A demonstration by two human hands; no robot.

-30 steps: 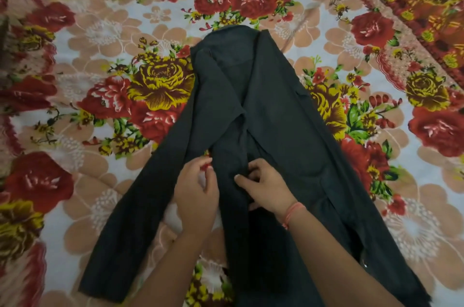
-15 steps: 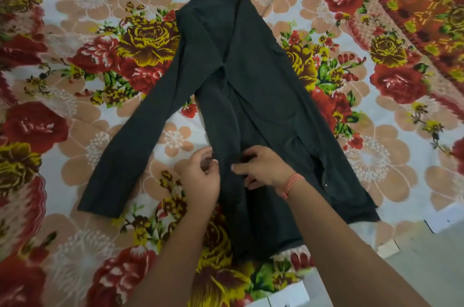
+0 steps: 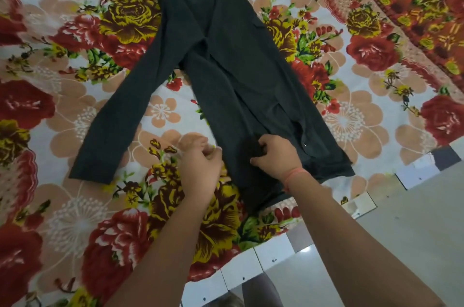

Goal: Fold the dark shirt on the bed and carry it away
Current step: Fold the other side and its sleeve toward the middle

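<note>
The dark shirt [image 3: 226,60] lies flat on the floral bedsheet [image 3: 75,219], collar at the far end and hem toward me. Its left sleeve [image 3: 118,121] stretches out diagonally to the left, while the right side is folded in over the body. My right hand [image 3: 276,153] is bunched on the fabric near the hem, gripping a fold in the middle of the shirt. My left hand [image 3: 198,166] sits at the shirt's left edge with fingers curled, pinching that edge. A small snap button [image 3: 305,143] shows just right of my right hand.
The bed's near edge [image 3: 251,271] runs diagonally at the lower right with white panels, and grey floor [image 3: 401,219] lies beyond it. A red-orange patterned border [image 3: 414,5] covers the far right of the bed.
Both hands have slid down the shirt from its middle toward the hem. The view has pulled back, so the bed's near edge and floor now show.
</note>
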